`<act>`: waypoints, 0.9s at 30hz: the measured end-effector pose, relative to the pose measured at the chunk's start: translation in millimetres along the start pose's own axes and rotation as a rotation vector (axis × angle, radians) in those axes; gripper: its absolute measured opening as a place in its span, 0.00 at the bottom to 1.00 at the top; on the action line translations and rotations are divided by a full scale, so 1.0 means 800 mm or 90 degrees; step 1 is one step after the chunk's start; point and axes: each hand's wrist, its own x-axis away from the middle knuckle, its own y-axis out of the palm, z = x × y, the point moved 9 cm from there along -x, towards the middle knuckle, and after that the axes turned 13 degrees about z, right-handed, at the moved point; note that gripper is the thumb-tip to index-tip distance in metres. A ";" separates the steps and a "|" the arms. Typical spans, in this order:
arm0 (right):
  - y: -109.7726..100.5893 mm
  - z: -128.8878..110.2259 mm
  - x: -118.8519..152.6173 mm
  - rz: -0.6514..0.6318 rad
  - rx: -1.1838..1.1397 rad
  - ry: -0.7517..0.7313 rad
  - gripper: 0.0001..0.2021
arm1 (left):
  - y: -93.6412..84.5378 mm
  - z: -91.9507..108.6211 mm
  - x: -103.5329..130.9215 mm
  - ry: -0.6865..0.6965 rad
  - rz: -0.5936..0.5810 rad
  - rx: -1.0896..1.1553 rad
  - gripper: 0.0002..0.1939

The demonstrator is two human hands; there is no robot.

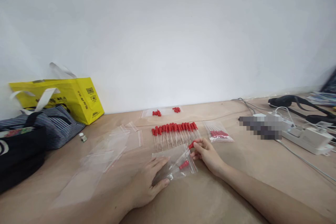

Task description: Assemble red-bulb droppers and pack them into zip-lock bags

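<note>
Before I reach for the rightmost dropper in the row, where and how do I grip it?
Probably best by its red bulb, pinched from the right: the bulb is the thickest part, at the end away from you, while the clear stem is slender. The neighbouring dropper crowds its left side; its right flank faces bare table.

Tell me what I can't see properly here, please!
In the head view:
Part of the clear zip bag: under the left hand.
The end of one dropper's red bulb: behind the right hand.
Whatever the pixelated patch covers beside the power strip.
The black bag's left side: cut off by the edge.
What the capped bottle holds: too small.
</note>
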 end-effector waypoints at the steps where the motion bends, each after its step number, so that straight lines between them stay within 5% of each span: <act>1: 0.007 0.000 0.003 -0.038 0.033 -0.001 0.17 | 0.001 0.000 0.000 0.003 0.000 -0.002 0.26; 6: 0.022 -0.003 0.011 -0.131 0.170 -0.037 0.16 | 0.000 0.006 -0.002 0.031 0.001 0.002 0.26; 19: -0.006 -0.007 -0.002 -0.003 0.271 -0.044 0.11 | 0.002 -0.002 -0.005 -0.008 0.005 -0.002 0.19; 27: 0.036 -0.028 0.030 -0.218 0.429 -0.342 0.04 | 0.002 -0.001 -0.008 0.012 0.042 0.019 0.19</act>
